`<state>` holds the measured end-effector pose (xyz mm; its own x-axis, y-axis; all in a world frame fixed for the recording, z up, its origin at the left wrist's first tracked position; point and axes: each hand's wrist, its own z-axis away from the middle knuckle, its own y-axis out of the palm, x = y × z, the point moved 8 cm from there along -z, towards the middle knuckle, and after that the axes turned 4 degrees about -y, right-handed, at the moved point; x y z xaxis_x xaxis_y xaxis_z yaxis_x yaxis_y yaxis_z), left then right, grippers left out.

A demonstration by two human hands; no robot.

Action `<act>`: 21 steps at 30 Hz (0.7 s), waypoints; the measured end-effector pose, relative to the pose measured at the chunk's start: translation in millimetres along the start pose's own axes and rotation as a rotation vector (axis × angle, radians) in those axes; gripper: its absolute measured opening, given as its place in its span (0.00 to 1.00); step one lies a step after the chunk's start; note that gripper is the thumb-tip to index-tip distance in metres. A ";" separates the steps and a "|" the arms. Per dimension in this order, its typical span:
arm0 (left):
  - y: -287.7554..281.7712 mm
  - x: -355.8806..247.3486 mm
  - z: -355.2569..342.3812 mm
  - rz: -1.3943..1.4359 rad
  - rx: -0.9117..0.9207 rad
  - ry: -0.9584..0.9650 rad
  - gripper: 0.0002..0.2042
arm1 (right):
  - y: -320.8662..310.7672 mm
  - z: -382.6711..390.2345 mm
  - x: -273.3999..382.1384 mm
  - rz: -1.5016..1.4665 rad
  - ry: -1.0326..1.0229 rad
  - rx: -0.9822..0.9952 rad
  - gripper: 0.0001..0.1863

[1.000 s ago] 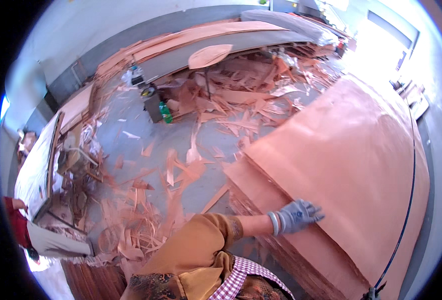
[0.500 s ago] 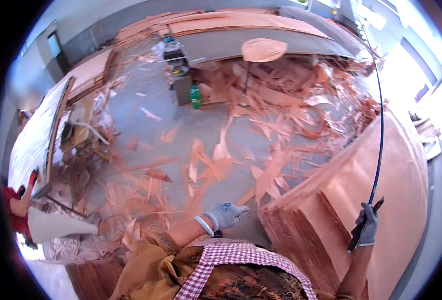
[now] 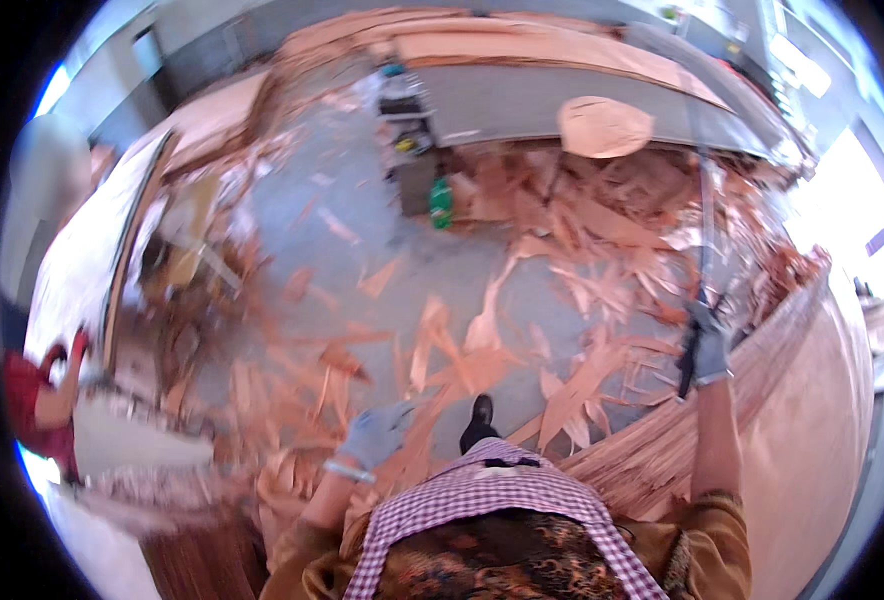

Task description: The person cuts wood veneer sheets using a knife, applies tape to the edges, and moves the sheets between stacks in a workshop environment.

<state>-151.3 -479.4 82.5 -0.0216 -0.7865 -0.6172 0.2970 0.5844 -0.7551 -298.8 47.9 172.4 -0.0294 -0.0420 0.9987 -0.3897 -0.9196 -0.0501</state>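
My right hand (image 3: 710, 345), in a grey glove, is closed round the dark handle of a long thin rod (image 3: 706, 215). The rod rises from the hand toward the far right, blurred by motion. Below the fist, the black butt of the handle sticks out, over the near edge of a tall stack of wood veneer sheets (image 3: 802, 400). My left hand (image 3: 370, 437), also gloved and with a pale band at the wrist, hangs over the scrap-strewn floor. Its fingers look stretched out and hold nothing, though they are smeared.
Torn veneer strips (image 3: 482, 330) litter the floor. A green bottle (image 3: 441, 204) stands beside a grey box-like stand (image 3: 417, 180). Beyond lie long veneer stacks (image 3: 552, 52) and a round piece of veneer (image 3: 606, 127). Another person in red (image 3: 42, 410) works at a pale-topped table (image 3: 87, 250) on the left.
My right hand has moved forward and left with the rod, off the middle of the veneer stack. My left hand has swung left. The view has shifted, and my foot now shows.
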 end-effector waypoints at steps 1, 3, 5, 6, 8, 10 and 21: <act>4.7 24.5 -11.1 0.027 -0.001 -0.062 0.19 | 24.3 -22.1 -1.1 -0.055 0.049 0.020 0.09; 8.4 44.3 -39.1 0.186 0.068 -0.238 0.19 | 50.8 -60.9 -3.0 -0.192 0.075 0.006 0.08; 2.5 37.2 -63.6 0.453 0.178 -0.461 0.18 | 69.0 -96.9 -0.7 -0.206 0.107 0.023 0.08; -5.5 35.3 -81.7 0.454 0.142 -0.352 0.18 | 82.8 -118.5 -3.3 -0.248 0.112 0.041 0.09; 2.8 42.4 -103.3 0.479 0.089 -0.141 0.18 | 111.7 -144.4 -9.9 -0.205 0.092 0.028 0.08; -2.4 56.7 -124.8 0.582 0.086 -0.173 0.18 | 152.5 -174.7 -25.4 -0.214 0.135 -0.010 0.07; -82.1 68.4 -324.9 1.308 0.276 -0.338 0.16 | 419.7 -203.6 -107.6 -0.388 0.311 0.135 0.10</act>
<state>-487.3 -516.3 30.5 0.6363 0.2672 -0.7237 0.0999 0.9017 0.4207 -646.6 -254.0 41.7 -0.1862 0.4119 0.8920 -0.3049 -0.8873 0.3460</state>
